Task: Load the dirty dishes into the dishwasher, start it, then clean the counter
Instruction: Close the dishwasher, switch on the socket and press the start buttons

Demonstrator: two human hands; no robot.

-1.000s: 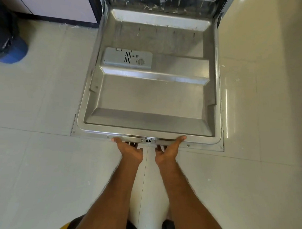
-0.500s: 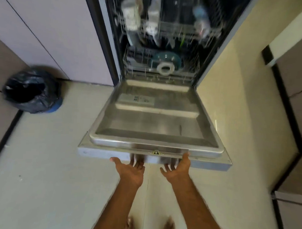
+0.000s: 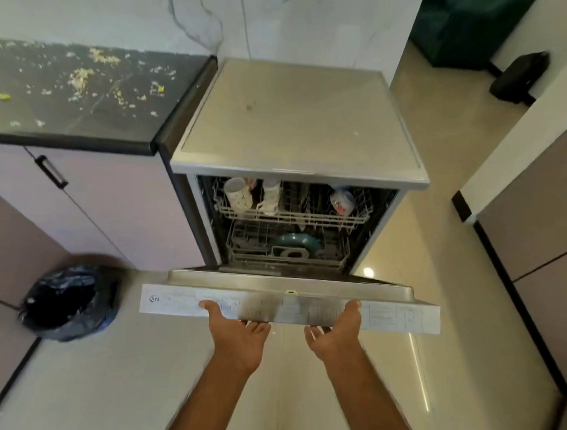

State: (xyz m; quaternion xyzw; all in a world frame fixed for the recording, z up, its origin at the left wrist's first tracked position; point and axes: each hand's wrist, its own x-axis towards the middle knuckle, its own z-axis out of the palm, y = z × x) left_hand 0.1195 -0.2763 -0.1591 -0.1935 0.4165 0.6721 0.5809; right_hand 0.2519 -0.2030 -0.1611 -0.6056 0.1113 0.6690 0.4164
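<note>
Moved: door [image 3: 288, 310] now half-raised; I keep lifting.
Hands: left hand [image 3: 239, 338], right hand [image 3: 335, 339] flat-palmed under it, apart.
Pending: start, counter [image 3: 95, 129].

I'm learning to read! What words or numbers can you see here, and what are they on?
"13": beside a round logo, at the left end of the control strip on the dishwasher door's edge.
The rest of the print along the control strip: too blurred to read.
On the mugs in the upper rack: only patterns, nothing readable.
</note>
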